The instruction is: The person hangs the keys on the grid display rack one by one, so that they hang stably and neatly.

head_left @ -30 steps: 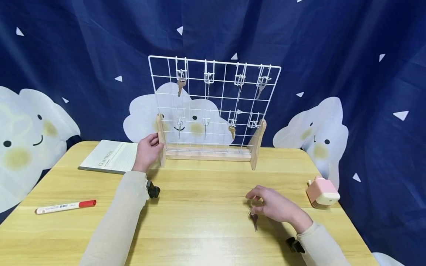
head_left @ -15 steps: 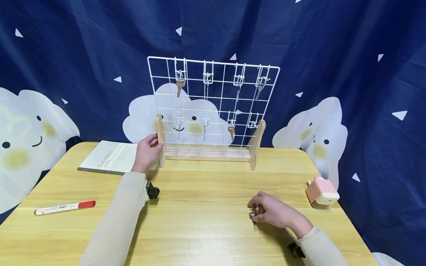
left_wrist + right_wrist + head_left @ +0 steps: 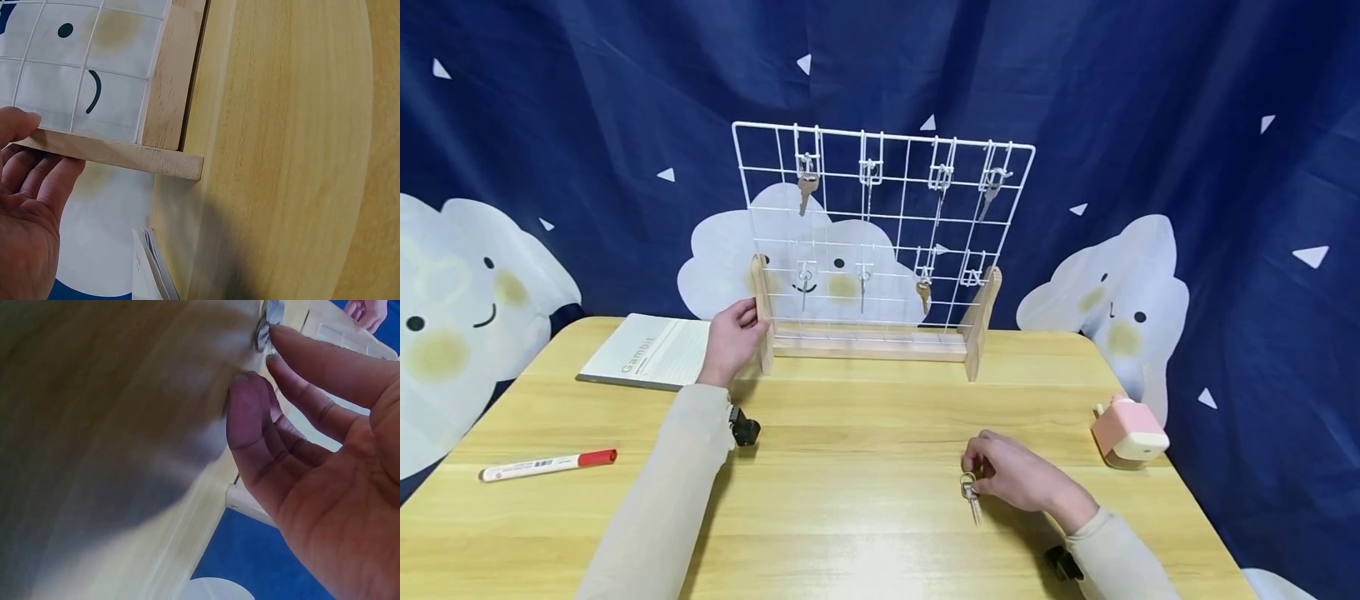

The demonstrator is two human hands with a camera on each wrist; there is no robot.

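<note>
At the table's front right, my right hand pinches a small key with a split ring, low over the tabletop. In the right wrist view the thumb and a fingertip meet at the metal key, while the other fingers curl in beside it. My left hand grips the left wooden post of a white wire grid rack, thumb on one side and fingers on the other. Several keys, such as a brass one, hang from hooks in two rows. The lower right hook carries no key.
A notebook lies behind the left forearm, close to the rack. On the left lies a marker with a red cap. A pink and cream pencil sharpener stands near the right edge. A blue curtain hangs behind the table.
My right fingers have drawn in and taken the key, and its ring has turned and shows more clearly. The left hand stays on the rack's post.
</note>
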